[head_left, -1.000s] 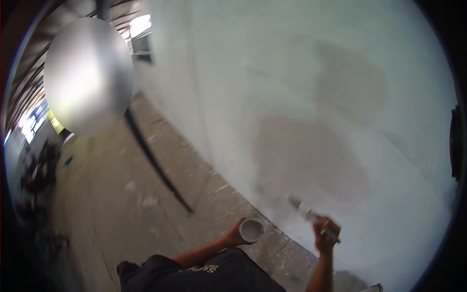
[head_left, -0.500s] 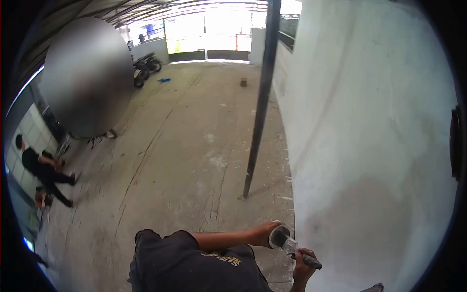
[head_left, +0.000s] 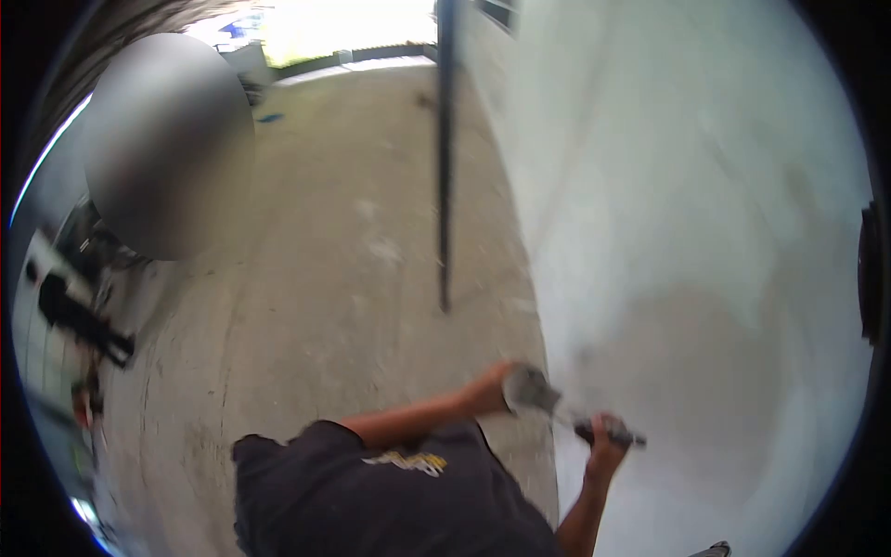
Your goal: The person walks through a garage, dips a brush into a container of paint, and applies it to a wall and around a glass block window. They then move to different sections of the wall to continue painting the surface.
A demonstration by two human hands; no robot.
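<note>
My left hand [head_left: 487,390] is wrapped round a small round tub [head_left: 513,390] with a pale rim, held out in front of my chest. In my right hand [head_left: 607,444] is a putty knife [head_left: 635,439], its dark handle gripped in closed fingers. The knife's blade points left to the tub and overlaps its mouth in this view; motion smears the blade and what lies in the tub. Both hands are close to the pale wall [head_left: 650,232] on my right, which has a large greyish patch [head_left: 696,371] beside my right hand.
A dark metal post [head_left: 445,186] stands on the concrete floor [head_left: 316,232] ahead, left of the wall. A person [head_left: 79,316] in dark clothes is at the far left. A blue scrap [head_left: 270,118] lies farther off, near a bright gateway.
My view has tilted down and shifted right. Both hands now appear higher in it, and my right hand with the putty knife has moved right, farther from the tub.
</note>
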